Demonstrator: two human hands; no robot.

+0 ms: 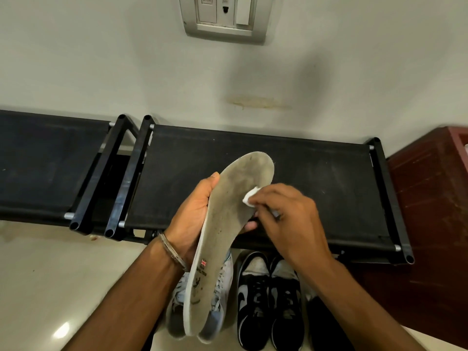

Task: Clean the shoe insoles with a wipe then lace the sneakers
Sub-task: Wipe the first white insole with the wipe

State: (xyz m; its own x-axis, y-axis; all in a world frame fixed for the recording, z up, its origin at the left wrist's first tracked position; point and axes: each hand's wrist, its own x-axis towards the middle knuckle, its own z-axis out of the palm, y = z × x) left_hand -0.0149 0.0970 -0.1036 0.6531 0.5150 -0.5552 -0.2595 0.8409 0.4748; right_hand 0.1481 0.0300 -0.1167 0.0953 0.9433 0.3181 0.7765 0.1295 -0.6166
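With insole (222, 224) gripped by L hand (195, 214) & wipe (250, 196) pinched in R hand (286, 214), firm strokes are best run toe-to-heel, insole kept braced.

One insole (222, 224) and one wipe (250, 196) are being shown at centre frame, two hands, four sneakers at the bottom, two black racks across the middle, one wall switch plate (224, 19) at top.

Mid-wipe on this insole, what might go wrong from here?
1. The left hand grips only the insole's middle edge, so wipe pressure may flex it or twist it loose.
2. The small wipe may slip from the right hand's fingers.
3. A dropped insole would likely land on the sneakers.
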